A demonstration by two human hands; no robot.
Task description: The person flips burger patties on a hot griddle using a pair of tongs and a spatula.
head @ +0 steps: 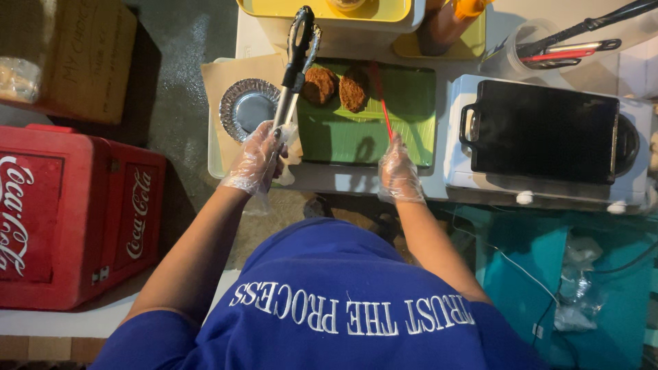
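The head view looks straight down at a person in a blue shirt standing at a white worktop [343, 179]. Both hands wear thin clear gloves.

The left hand [259, 159] is at the near edge of the worktop, its grip clenched around the handle end of metal tongs [296, 65]. The tongs reach away from the person, and their black tips lie near the far edge, just beside a yellow tray [329, 12]. The tongs' arms sit close together, with nothing seen between them.

The right hand [399, 171] is also at the near edge, to the right of the left hand. Its grip pinches the lower end of a thin red stick [382, 103]. The stick slants up across a green leaf [370, 127] that lies flat in the middle of the worktop.

Two brown patties [336, 88] rest side by side on the far part of the leaf, between the tongs and the stick. The tongs pass just left of the left patty; whether they touch it cannot be told.

A round foil dish [245, 106] sits on brown paper [233, 75] left of the leaf. At the right end of the worktop stands a white cooker with a black griddle [545, 130] on top. A clear cup [514, 55] holding utensils stands near the far right corner.

A red cooler [68, 212] stands on the floor to the left.
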